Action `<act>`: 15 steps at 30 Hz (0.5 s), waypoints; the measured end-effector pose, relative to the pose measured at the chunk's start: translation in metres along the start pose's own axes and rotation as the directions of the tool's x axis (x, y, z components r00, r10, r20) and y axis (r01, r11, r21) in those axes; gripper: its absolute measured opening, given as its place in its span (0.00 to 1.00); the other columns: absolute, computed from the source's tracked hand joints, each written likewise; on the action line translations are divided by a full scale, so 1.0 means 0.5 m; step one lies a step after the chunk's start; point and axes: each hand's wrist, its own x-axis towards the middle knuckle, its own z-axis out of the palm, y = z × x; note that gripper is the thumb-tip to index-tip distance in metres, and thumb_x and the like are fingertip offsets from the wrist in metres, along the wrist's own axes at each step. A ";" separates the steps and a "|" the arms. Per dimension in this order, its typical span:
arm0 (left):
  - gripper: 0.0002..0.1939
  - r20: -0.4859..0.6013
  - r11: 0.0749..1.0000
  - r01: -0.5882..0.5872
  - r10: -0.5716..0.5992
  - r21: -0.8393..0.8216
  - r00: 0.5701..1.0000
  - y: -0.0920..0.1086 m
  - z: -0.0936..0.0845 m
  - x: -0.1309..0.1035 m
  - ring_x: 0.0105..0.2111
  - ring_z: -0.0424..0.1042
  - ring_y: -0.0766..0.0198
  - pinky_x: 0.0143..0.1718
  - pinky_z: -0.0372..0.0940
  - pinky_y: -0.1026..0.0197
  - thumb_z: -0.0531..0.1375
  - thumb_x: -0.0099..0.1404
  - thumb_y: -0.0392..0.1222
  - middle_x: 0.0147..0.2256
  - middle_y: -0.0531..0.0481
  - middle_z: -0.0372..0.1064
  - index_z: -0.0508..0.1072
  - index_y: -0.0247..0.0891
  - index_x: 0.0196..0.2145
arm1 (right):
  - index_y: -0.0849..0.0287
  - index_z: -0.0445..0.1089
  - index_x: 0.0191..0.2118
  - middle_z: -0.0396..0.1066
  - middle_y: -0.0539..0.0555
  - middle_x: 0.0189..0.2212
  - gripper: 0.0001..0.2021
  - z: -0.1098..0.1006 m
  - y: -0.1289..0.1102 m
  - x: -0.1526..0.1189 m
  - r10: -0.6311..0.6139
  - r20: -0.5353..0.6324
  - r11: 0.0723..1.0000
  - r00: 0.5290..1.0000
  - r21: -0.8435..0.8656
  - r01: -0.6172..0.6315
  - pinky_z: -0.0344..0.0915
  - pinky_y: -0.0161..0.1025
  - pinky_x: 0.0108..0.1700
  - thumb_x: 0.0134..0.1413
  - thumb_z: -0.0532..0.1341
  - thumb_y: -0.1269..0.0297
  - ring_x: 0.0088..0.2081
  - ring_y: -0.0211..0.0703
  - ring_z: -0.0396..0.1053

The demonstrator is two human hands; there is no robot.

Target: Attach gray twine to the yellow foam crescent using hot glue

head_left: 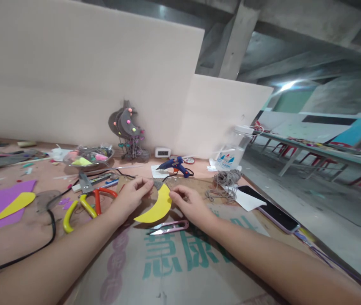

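Note:
A yellow crescent (157, 208) lies between my two hands above the printed cardboard (136, 271), with a small grey piece (158, 185) at its upper tip. My left hand (136, 192) is closed in a pinch beside the grey piece; what its fingertips hold is too small to tell. At the crescent's right edge, my right hand (186, 201) has its thumb and fingers pressed together against the yellow piece. Just below the crescent rest pink-handled thread snips (170, 228). Behind it is a blue glue gun (175, 164) on its stand.
Pliers with yellow (86, 206) and red handles lie left, near purple sheets (2, 205) and a black cable (53, 224). Grey yarn (226, 184), a phone (275, 212) and a plastic jar (234, 148) stand or lie right. A crescent ornament (128, 127) and small clock (163, 152) are behind.

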 end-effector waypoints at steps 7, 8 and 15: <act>0.21 0.027 0.998 0.022 -0.023 0.052 0.999 0.012 0.010 -0.008 0.27 0.65 0.67 0.27 0.60 0.66 0.60 0.56 0.52 0.30 0.50 0.68 0.70 0.36 0.43 | 0.60 0.63 0.26 0.59 0.46 0.19 0.11 0.005 0.011 0.008 0.082 -0.008 0.995 0.997 0.060 -0.081 0.55 0.30 0.23 0.55 0.52 0.60 0.21 0.33 0.58; 0.22 0.029 0.997 0.023 -0.025 0.075 0.999 0.012 0.010 -0.008 0.28 0.67 0.66 0.27 0.61 0.65 0.59 0.56 0.52 0.32 0.49 0.69 0.70 0.37 0.45 | 0.60 0.63 0.26 0.59 0.46 0.18 0.12 0.004 0.012 0.009 0.091 -0.005 0.994 0.996 0.067 -0.091 0.54 0.30 0.22 0.54 0.52 0.59 0.20 0.33 0.57; 0.15 -0.025 0.937 -0.130 0.146 0.324 0.989 0.021 0.014 -0.022 0.43 0.68 0.58 0.44 0.61 0.58 0.55 0.60 0.46 0.43 0.47 0.71 0.73 0.40 0.42 | 0.60 0.62 0.26 0.58 0.45 0.17 0.13 0.005 0.020 0.008 0.114 0.034 0.984 0.993 0.137 -0.117 0.52 0.29 0.18 0.54 0.52 0.56 0.17 0.31 0.56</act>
